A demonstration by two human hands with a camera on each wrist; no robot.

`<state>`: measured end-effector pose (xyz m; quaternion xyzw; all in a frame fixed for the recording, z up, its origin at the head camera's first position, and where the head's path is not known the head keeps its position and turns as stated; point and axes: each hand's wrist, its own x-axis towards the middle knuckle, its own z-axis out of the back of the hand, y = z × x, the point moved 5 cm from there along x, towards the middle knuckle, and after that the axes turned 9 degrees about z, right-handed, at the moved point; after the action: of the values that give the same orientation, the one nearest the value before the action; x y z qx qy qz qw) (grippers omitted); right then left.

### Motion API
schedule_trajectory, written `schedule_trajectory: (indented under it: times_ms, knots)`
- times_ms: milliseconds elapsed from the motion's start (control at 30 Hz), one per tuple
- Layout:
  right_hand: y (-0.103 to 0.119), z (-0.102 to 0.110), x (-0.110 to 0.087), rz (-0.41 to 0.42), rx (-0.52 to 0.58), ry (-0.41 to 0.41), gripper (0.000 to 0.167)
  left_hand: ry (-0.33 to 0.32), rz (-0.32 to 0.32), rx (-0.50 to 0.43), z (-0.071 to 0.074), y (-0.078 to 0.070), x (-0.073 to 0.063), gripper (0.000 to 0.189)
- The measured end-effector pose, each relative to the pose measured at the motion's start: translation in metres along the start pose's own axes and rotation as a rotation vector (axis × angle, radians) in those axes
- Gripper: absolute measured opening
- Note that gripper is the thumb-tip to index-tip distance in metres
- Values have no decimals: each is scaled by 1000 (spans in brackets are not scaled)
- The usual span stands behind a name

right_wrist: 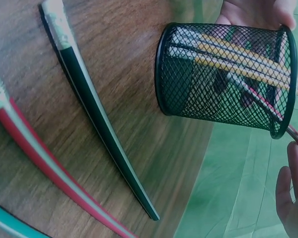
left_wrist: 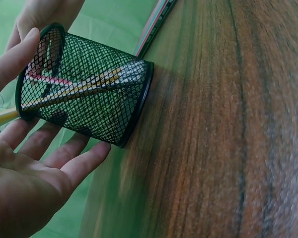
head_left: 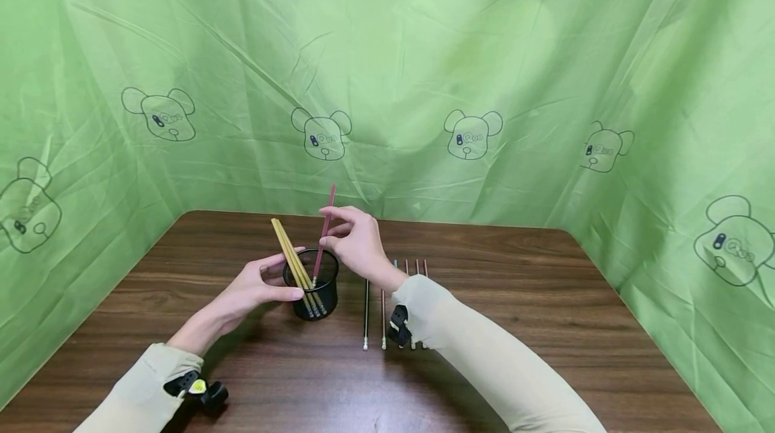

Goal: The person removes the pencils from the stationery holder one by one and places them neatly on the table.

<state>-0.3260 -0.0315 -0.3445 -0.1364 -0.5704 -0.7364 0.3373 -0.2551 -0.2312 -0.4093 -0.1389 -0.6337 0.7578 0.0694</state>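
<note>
A black mesh pencil cup stands upright on the table, and my left hand holds it from the left. The thumb lies at its rim, the fingers on its far side. Several yellow pencils lean left inside it, ferrule ends down. My right hand pinches a red pencil between thumb and fingers above the cup. This pencil's lower end is inside the cup; in the right wrist view its pale tip is short of the base.
Right of the cup, a black pencil and a red pencil lie side by side. Several more, including a teal pencil, lie partly under my right forearm. A green cloth hangs around the brown wooden table.
</note>
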Motion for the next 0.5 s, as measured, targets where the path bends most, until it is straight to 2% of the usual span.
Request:
schedule_trajectory:
  times_ms: [500]
  knots:
    - [10,17,6,25,-1,-33,56,-16,24,1,0,2,1,80]
